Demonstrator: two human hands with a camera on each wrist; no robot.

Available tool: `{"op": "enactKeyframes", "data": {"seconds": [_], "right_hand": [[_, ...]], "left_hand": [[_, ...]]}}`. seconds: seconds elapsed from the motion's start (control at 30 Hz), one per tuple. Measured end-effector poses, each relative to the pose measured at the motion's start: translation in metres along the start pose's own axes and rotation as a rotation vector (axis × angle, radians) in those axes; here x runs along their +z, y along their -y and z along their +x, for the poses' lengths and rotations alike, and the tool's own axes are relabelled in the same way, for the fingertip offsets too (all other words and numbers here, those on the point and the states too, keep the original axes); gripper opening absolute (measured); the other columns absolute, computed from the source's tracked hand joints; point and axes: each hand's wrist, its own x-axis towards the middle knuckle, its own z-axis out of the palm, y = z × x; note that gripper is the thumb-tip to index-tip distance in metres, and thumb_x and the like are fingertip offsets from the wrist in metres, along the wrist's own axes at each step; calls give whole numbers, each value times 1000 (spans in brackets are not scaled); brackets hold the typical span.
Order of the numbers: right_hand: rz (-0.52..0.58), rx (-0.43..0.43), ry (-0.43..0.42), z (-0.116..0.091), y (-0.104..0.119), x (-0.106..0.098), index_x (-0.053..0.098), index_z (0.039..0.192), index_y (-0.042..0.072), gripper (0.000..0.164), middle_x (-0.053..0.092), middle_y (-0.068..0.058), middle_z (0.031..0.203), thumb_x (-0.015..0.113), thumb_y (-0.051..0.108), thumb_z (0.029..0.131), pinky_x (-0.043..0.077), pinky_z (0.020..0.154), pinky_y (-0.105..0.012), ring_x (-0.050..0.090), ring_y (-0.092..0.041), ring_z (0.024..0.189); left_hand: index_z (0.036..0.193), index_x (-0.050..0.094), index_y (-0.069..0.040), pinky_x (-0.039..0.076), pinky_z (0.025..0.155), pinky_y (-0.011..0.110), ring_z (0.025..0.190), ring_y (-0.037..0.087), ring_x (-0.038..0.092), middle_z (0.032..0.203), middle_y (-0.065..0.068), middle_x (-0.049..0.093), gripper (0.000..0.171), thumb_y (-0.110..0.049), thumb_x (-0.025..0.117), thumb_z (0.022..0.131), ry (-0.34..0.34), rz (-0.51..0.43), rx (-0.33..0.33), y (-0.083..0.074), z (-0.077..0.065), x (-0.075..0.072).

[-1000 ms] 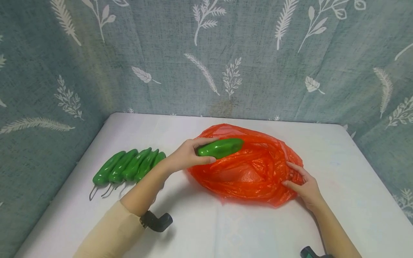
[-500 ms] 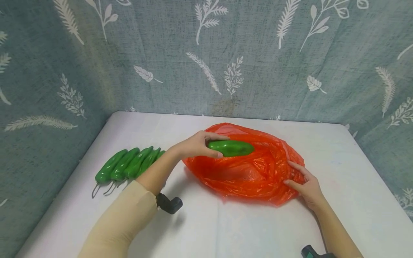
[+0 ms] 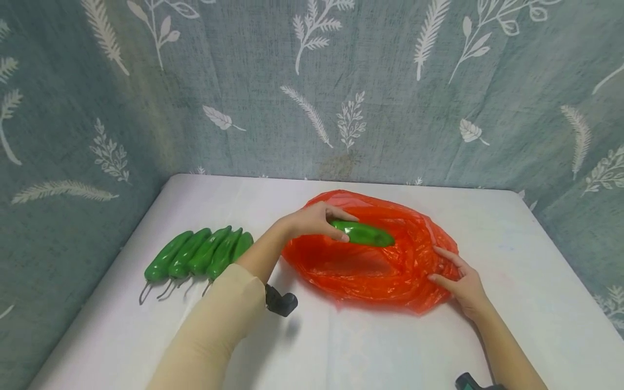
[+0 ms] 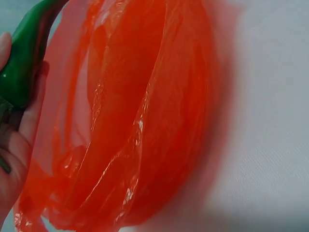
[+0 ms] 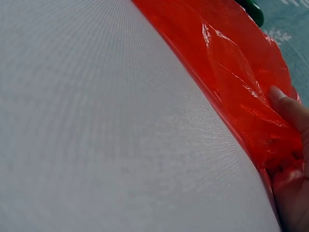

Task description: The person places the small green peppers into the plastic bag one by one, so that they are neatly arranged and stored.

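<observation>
A glossy green chili pepper [image 3: 368,234] is held in my left hand [image 3: 317,221], between thumb and fingers, over the mouth of a red plastic bag [image 3: 361,276]. In the left wrist view the stem end of that pepper [image 4: 19,72] lies toward the palm, with the bag [image 4: 145,116] beyond. The bag lies spread open on the table, its thin film crumpled. At its right side my right hand [image 3: 465,287] grips the rim, thumb toward the near side. The right wrist view shows that thumb [image 5: 287,106] against the film; the other fingers are mostly hidden there.
Several more green chili peppers [image 3: 197,254] lie side by side in a row on the left of the white table [image 3: 380,346], stems toward me. A grey-green curtain [image 3: 273,141] with white leaf prints hangs behind and at the sides.
My left hand has moved right with the pepper, farther over the bag's opening, and the pepper's tip now slants slightly down. The right hand stays at the bag's rim.
</observation>
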Motion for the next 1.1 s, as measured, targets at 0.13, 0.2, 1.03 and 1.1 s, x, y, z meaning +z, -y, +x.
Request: {"op": "enactKeyframes", "data": {"seconds": [0.13, 0.2, 1.03, 1.1], "right_hand": [[0, -6, -1, 0, -1, 0, 38, 145, 19, 64, 29, -16, 147, 67, 26, 88, 50, 81, -16, 43, 0, 110], [2, -4, -3, 0, -2, 0, 38, 145, 19, 64, 29, -16, 147, 67, 26, 88, 50, 80, -16, 43, 0, 110], [24, -35, 27, 3, -2, 0, 39, 144, 16, 62, 30, -16, 147, 66, 24, 89, 50, 82, -17, 45, 1, 111], [19, -35, 26, 3, -2, -1, 39, 144, 16, 62, 30, -16, 147, 66, 24, 89, 50, 82, -17, 45, 1, 111]], "left_hand": [[128, 61, -23, 50, 85, 36, 93, 18, 58, 104, -1, 67, 50, -27, 75, 80, 4, -13, -19, 4, 8, 2], [128, 61, -24, 50, 85, 36, 93, 19, 59, 105, -2, 66, 50, -28, 75, 80, -7, -25, -39, 7, 12, 3], [128, 60, -9, 53, 83, 27, 93, 18, 58, 121, 8, 62, 47, -13, 73, 83, -221, -168, -88, 37, 53, 26], [128, 59, -8, 53, 84, 28, 94, 18, 58, 122, 9, 61, 47, -12, 72, 83, -224, -166, -92, 38, 54, 27]]}}
